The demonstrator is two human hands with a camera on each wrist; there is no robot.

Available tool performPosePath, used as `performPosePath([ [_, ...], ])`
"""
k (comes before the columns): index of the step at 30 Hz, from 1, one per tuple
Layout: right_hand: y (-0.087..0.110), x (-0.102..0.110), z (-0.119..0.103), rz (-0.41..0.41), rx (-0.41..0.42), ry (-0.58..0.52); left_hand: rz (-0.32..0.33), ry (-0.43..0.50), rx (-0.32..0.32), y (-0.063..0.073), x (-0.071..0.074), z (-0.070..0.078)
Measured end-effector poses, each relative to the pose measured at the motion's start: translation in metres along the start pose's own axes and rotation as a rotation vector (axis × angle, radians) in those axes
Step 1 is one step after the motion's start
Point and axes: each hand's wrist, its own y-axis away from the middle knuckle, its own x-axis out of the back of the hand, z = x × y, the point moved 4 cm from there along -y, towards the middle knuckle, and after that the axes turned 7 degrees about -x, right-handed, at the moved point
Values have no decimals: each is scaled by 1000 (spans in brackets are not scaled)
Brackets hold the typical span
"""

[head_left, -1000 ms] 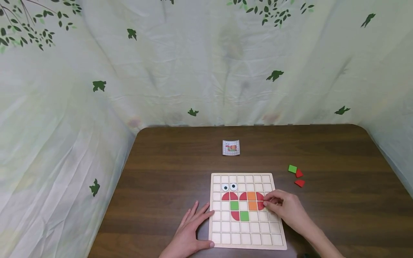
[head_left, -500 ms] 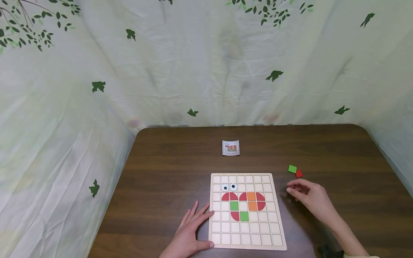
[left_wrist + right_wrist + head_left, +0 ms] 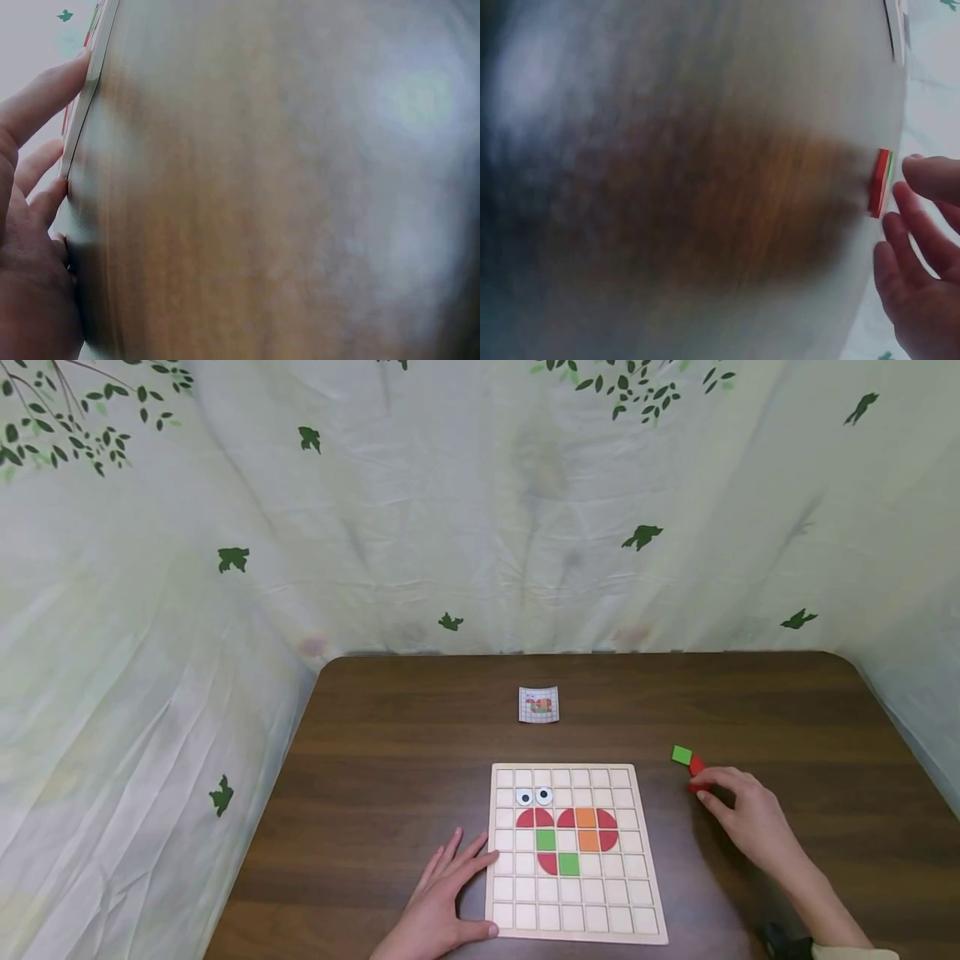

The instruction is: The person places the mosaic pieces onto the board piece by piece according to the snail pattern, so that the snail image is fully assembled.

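My left hand (image 3: 442,897) rests at the left edge of a white gridded wooden board (image 3: 581,912), its fingers spread and touching the rim; the left wrist view also shows this hand (image 3: 37,225) against the board's side (image 3: 96,79). Several red rounded tiles (image 3: 608,840), orange squares (image 3: 588,841), green squares (image 3: 569,864) and two eye tiles (image 3: 543,796) lie in the grid. To the right of the board, my right hand (image 3: 742,814) has thumb and fingertips at a red tile (image 3: 696,787), partly hidden. In the right wrist view the fingertips are beside a red tile (image 3: 880,184), not visibly pinching it.
A green square tile (image 3: 682,755) and another red tile (image 3: 697,764) lie just beyond the right hand. A small picture card (image 3: 538,705) lies behind the board on the brown table (image 3: 412,718). A leaf-patterned curtain (image 3: 480,527) stands behind the table.
My right hand has left the red tiles at the board's right side and moved right to the loose red tile. The left hand has stayed at the board's edge.
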Motion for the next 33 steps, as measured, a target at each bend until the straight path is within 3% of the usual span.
performPosePath([
  [5, -2, -4, 5, -75, -39, 37, -1, -5, -2, 0, 0, 0],
  [12, 1, -7, 5, -77, -77, 32, 5, -12, -17, 0, -1, 0],
  [20, 4, -10, 6, -21, -28, 24, 13, -26, -25, 0, -1, -1],
  [25, 1, -13, 3, -36, -69, 40, 2, -10, -12, 0, 0, -1],
  [33, -3, -19, -2, -96, -51, 45, 1, -6, -2, 0, 0, 0],
])
